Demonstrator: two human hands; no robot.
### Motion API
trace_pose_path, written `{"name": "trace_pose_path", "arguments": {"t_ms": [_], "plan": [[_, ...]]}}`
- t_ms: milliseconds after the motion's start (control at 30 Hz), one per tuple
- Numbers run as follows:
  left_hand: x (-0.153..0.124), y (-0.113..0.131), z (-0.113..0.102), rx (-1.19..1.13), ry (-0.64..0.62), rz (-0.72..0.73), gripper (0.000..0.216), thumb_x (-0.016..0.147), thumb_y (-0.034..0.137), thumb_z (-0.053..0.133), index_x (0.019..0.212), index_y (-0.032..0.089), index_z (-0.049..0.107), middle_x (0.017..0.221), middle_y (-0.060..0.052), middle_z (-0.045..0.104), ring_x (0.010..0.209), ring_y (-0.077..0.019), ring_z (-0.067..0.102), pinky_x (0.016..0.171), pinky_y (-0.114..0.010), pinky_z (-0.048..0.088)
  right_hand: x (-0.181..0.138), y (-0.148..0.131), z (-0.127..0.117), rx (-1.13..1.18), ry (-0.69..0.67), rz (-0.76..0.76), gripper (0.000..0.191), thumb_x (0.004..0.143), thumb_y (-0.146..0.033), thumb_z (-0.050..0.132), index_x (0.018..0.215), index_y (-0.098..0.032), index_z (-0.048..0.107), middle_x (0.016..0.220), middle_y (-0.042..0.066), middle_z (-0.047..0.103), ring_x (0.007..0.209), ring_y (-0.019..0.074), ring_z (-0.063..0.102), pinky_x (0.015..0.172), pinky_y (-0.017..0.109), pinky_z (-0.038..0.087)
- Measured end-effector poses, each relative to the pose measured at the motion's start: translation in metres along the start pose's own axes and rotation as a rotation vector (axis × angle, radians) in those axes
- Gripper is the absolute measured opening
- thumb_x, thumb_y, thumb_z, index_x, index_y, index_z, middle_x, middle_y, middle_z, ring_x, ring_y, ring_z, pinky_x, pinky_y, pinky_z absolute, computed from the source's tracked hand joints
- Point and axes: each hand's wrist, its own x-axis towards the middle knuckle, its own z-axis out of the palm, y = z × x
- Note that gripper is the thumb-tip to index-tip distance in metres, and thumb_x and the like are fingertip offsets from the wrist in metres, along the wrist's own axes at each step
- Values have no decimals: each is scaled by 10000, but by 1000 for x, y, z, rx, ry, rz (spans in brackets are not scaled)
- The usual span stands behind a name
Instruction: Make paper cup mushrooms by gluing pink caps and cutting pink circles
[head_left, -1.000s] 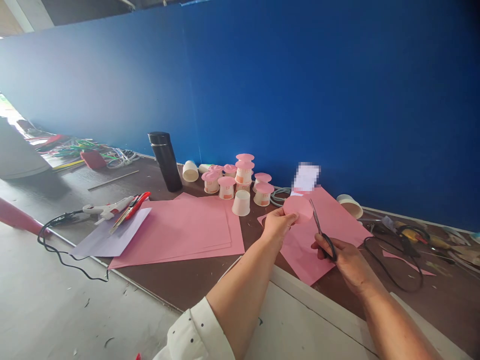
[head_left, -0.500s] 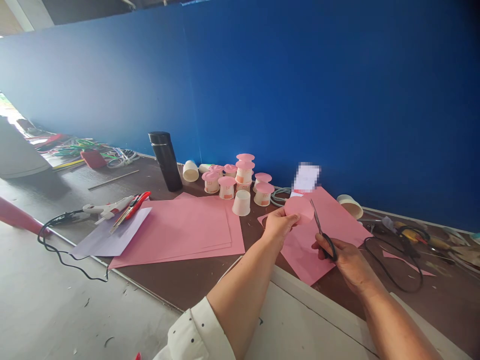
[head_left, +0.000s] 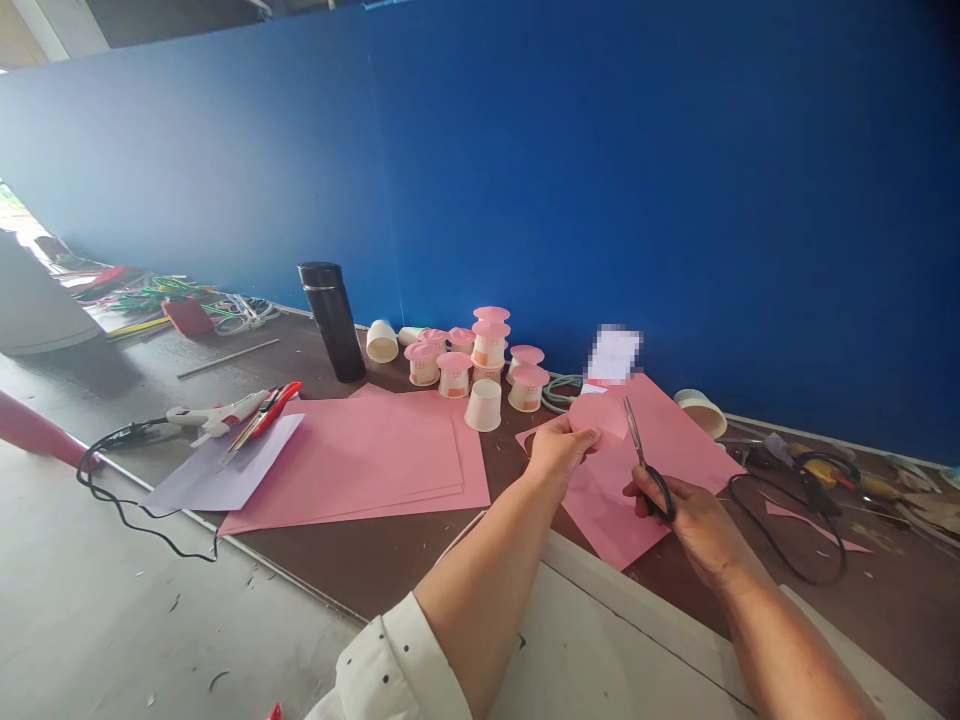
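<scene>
Between the thumb and fingers of my left hand (head_left: 561, 450) is a round pink paper disc (head_left: 596, 415), held above a pink sheet (head_left: 652, 440) on the table. My right hand (head_left: 686, 515) grips black-handled scissors (head_left: 636, 440), fingers in the loops. The blades look nearly closed, pointing up beside the disc's right edge; whether they touch it I cannot tell. Left of my left hand, a plain white paper cup (head_left: 484, 406) stands upside down. Behind it are several paper cups topped with pink paper discs, among them a stacked pair (head_left: 489, 345).
A black flask (head_left: 331, 322) stands at the back. To the left lie pink sheets (head_left: 360, 455), a pale sheet (head_left: 217, 485), a red utility knife (head_left: 274, 412) and a glue gun (head_left: 221, 415). On the right are another cup (head_left: 701, 412) and a black cable (head_left: 780, 570). A blue partition (head_left: 600, 180) rises behind.
The scissors' blades have shifted very slightly to the right, away from the disc. My left hand keeps hold of the disc, and everything else stays put.
</scene>
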Motion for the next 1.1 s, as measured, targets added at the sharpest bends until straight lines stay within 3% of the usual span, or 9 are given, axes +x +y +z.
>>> {"name": "trace_pose_path", "arguments": {"t_ms": [1100], "plan": [[1, -1, 0, -10, 2, -21, 120, 602, 194, 726, 622, 149, 617, 613, -2, 558, 573, -79, 455, 570, -213, 351, 0, 0, -1, -19, 23, 40, 474, 724, -667, 596, 677, -208, 708, 626, 39, 632, 703, 215, 557, 652, 309, 381]]}}
